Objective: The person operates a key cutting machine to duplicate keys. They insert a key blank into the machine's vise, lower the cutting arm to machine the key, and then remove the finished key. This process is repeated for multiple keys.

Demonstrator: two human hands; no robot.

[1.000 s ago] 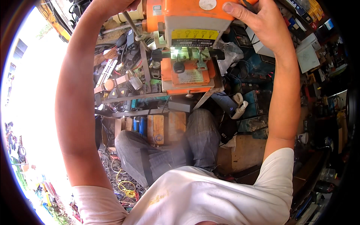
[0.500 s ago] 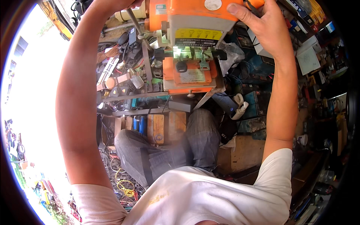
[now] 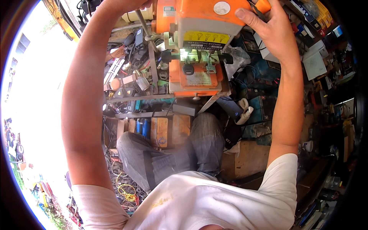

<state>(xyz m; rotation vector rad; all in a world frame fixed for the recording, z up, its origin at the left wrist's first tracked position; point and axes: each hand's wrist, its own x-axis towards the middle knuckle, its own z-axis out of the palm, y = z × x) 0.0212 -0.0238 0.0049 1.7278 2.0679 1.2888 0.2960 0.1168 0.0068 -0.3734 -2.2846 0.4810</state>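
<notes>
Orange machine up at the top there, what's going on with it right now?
A seated person has both hands up at the orange machine. The right hand has its thumb at the machine's right side; the left hand, cut off by the top edge, is at the upper end of a metal lever, its grip unclear. A black-headed key and a metal key sit side by side in the brightly lit clamps.

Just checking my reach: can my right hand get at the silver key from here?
Probably yes: the right hand is at the orange machine's right side, and the silver key sticks out toward you, seemingly unblocked.
</notes>
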